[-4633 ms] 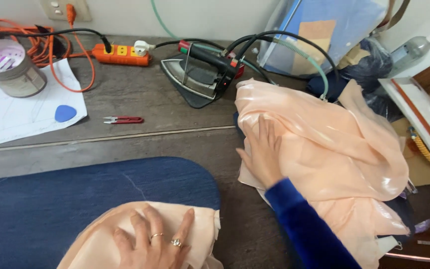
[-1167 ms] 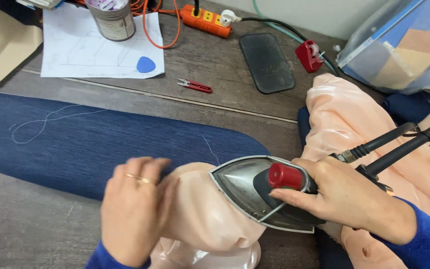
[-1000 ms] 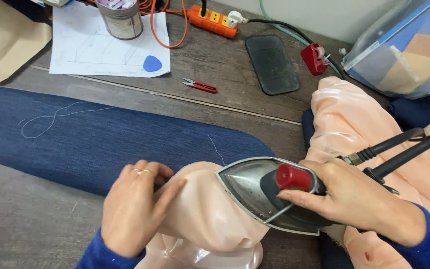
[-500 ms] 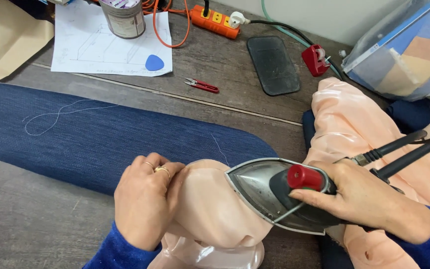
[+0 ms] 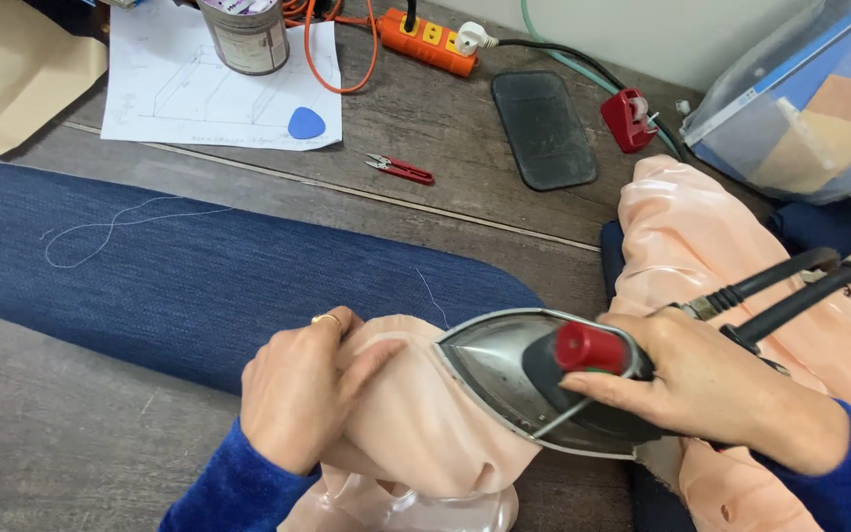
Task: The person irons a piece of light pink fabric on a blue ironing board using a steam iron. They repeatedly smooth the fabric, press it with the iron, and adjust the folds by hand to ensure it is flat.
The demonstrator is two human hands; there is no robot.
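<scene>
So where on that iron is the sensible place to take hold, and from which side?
By the dark handle on top of the iron, coming from above and behind. The pointed metal nose faces left over the peach fabric, the cords leave at the rear right, and the right hand already wraps the handle that way.

Steel iron (image 5: 504, 379) on peach fabric (image 5: 416, 424)

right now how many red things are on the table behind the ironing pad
2: small red snips lying near the paper sheet, and a red clip-like piece beside the black mat. More may lie hidden under the peach fabric.
</scene>
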